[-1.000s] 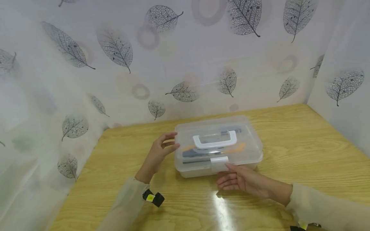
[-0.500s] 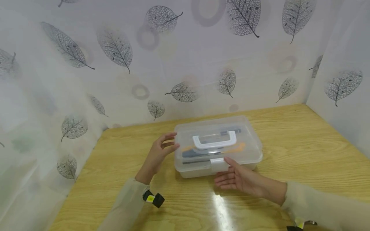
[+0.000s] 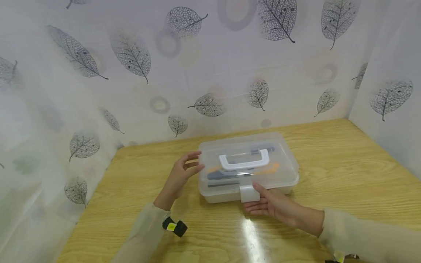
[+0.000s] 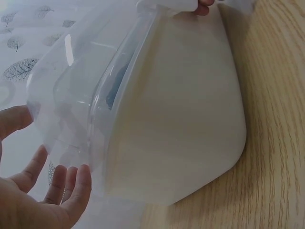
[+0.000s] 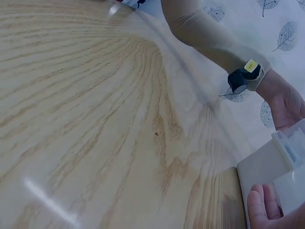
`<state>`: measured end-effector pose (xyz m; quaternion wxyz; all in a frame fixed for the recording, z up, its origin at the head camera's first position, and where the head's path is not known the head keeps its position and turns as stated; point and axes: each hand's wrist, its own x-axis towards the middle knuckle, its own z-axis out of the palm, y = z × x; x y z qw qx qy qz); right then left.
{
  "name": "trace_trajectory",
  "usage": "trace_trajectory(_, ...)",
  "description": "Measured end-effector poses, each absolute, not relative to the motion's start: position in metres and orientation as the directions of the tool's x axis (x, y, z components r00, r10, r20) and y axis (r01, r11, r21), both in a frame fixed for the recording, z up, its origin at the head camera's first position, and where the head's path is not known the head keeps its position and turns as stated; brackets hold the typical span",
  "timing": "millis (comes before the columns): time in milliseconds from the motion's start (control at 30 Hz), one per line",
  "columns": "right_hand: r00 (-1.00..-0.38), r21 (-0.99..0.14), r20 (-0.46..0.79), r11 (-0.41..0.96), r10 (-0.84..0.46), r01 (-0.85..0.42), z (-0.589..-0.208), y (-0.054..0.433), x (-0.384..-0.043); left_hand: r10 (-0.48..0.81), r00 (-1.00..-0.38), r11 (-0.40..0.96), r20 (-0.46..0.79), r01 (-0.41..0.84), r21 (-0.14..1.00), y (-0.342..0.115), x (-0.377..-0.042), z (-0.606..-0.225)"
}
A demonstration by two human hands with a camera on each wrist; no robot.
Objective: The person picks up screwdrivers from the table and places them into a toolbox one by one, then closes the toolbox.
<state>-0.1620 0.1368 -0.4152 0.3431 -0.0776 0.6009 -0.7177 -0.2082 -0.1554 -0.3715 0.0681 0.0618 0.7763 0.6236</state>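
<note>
A clear plastic toolbox [image 3: 279,175] with a white carry handle [image 3: 245,162] sits on the wooden table, its lid down. Dark and orange items show blurred through the lid. My left hand [image 3: 180,175] is at the box's left end, its spread fingertips touching the lid edge; the left wrist view shows these fingers [image 4: 81,186] fairly straight. At the front, my right hand [image 3: 274,206] pinches the white latch [image 3: 250,193], thumb at its upper corner and fingers beneath. The latch is tilted out and down from the lid. In the right wrist view, right-hand fingers [image 5: 267,205] lie by the latch.
The wooden table [image 3: 144,171] runs back to a pale curtain [image 3: 210,65] printed with leaves, which also closes off both sides. Each wrist wears a small black camera, such as the left wrist camera [image 3: 175,226].
The latch has swung outward and down off the lid's front edge. My right hand has shifted slightly left, its thumb moving up onto the latch and then lower. The left hand stays put.
</note>
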Motion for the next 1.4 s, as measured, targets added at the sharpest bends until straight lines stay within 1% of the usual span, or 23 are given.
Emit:
trace_trajectory(300,-0.767,-0.945,-0.256,-0.017,-0.588,0.328,-0.42,0.138,-0.161,0.175,-0.984,0.21,-0.027,0.01,0.978,-0.155,-0.209,-0.371)
trace_trajectory(500,-0.781,-0.954,-0.264,0.033,-0.567,0.298,-0.424,0.141,-0.164,0.162,-0.986,0.204,-0.028,0.006,0.979,-0.155,-0.208,-0.37)
trace_trajectory(667,-0.784,-0.942,-0.309,0.057,-0.538,0.332,-0.422,0.14,-0.164,0.174,-0.984,0.194,-0.029,0.005,0.981,-0.155,-0.209,-0.372)
trace_trajectory(867,-0.785,-0.915,-0.357,0.021,-0.507,0.403,-0.417,0.136,-0.162,0.172,-0.985,0.197,-0.035,0.0,0.98,-0.155,-0.209,-0.372)
trace_trajectory(1033,-0.794,-0.918,-0.351,0.015,-0.497,0.397,-0.415,0.134,-0.161,0.178,-0.984,0.197,-0.028,0.007,0.98,-0.156,-0.209,-0.373)
trace_trajectory(1133,-0.793,-0.937,-0.319,0.051,-0.519,0.345,-0.416,0.136,-0.161,0.174,-0.984,0.199,-0.028,0.007,0.98,-0.156,-0.209,-0.373)
trace_trajectory(1267,-0.756,-0.961,-0.275,0.191,-0.594,0.199,-0.413,0.146,-0.161,0.172,-0.985,0.196,-0.026,0.008,0.981,-0.155,-0.208,-0.371)
trace_trajectory(1333,-0.733,-0.956,-0.256,0.279,-0.631,0.094,-0.407,0.152,-0.159,0.17,-0.985,0.197,-0.027,0.007,0.98,-0.155,-0.207,-0.371)
trace_trajectory(1400,-0.712,-0.93,-0.213,0.363,-0.669,-0.063,-0.397,0.158,-0.156,0.166,-0.986,0.198,-0.03,0.004,0.98,-0.155,-0.207,-0.371)
